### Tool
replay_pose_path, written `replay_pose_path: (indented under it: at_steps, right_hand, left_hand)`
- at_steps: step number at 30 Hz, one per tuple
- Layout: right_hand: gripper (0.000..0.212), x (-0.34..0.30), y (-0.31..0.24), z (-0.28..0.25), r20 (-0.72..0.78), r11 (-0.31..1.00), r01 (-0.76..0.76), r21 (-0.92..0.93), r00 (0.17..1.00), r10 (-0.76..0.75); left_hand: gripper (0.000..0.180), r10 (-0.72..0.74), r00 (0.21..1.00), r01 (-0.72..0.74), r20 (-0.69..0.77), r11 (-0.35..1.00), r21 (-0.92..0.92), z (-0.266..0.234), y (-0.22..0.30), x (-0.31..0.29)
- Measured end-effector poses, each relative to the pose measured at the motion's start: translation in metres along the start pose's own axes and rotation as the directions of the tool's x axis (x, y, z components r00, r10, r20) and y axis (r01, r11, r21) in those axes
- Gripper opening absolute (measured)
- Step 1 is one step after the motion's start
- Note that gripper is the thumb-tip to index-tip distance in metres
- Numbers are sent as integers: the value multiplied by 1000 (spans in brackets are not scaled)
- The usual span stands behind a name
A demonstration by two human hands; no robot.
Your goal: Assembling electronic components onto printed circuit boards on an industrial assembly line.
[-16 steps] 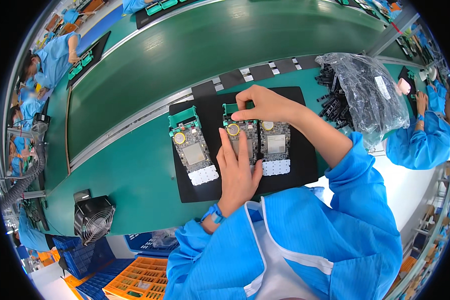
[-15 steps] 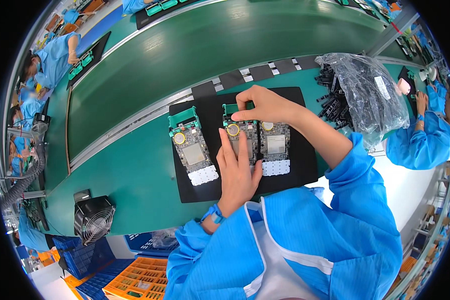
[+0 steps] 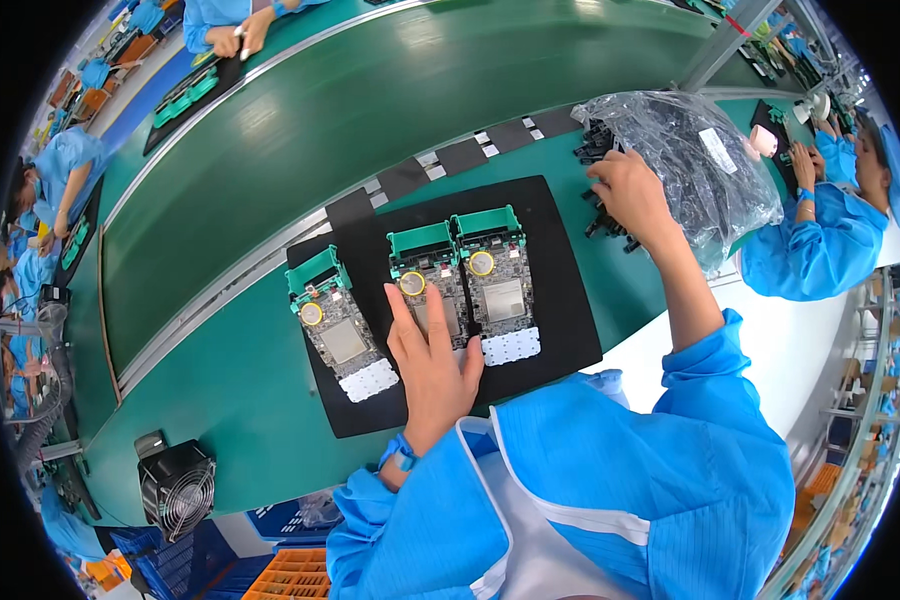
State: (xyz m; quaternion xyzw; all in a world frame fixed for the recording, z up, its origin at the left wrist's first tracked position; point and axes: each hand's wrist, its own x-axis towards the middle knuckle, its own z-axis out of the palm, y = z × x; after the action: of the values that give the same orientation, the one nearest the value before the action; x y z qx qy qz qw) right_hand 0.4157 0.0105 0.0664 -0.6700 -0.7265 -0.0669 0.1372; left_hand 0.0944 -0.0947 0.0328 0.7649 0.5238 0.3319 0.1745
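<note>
Left hand [image 3: 432, 365] spread over the middle circuit board [image 3: 452, 312], on the black mat [image 3: 560, 330]. Right hand [image 3: 632, 195] curled at loose black parts [image 3: 600, 140]; cannot tell whether it pinches one. Risks, judged: uneven left-hand pressure could skew the board into the right board [image 3: 505, 300]; tangled parts or the plastic bag [image 3: 690, 150] could snag fingers. Green table [image 3: 220, 430] beneath; fan [image 3: 180, 490] at left; conveyor [image 3: 370, 120] beyond; co-worker [image 3: 815, 240] at right.

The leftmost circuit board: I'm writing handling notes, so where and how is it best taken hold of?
Likely grip the leftmost circuit board by its long edges, from the left: that side faces the green bench, while the left hand covers part of the middle board. That spares the yellow-ringed disc and pale square on its face.
</note>
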Motion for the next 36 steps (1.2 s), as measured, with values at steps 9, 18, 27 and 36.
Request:
replay_pose_path:
  at_steps: [9,18,27,36]
  right_hand:
    - [8,-6,-18,24,-66,995,80,62,995,-76]
    - [32,-2,-21,9,-163,971,-238,-27,959,231]
    - [20,10,-19,24,16,949,-294,111,956,294]
    - [16,54,-116,-1,-84,784,197,589,979,-183]
  left_hand:
    - [81,-6,1000,6,1,1000,-4,-4,0,-2]
    - [77,-31,966,91,-256,969,228,-59,-32,-4]
    - [91,-184,963,191,-196,982,17,-53,-54,4]
    - [90,-196,971,180,-140,976,-120,-44,-47,10]
